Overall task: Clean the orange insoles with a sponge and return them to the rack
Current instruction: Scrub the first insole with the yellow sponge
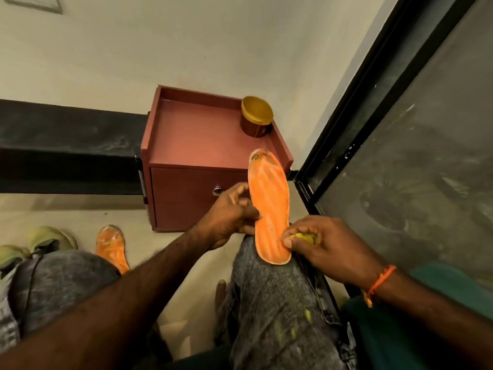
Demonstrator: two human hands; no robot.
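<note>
Orange insole (269,206) lies along right knee (266,284), heel end near. Left hand (229,217) pinches its left edge; right hand (330,244) clenched round yellow sponge (304,238), pressed at its near right edge. Second insole (112,247) on floor left, beside shoes (40,244). Red cabinet (202,145) beyond, gold-lidded jar (256,120) at far right corner.

— What's on the knee?
— An orange insole (269,206), its heel end resting on a grey-jeaned knee (266,284), the left hand (229,212) pinching its edge, the right hand (328,241) pressing a yellow sponge (305,238) against it.
— And behind?
— A second insole (110,245) on the floor, a gold-lidded jar (256,119) on the red cabinet (197,145).
</note>
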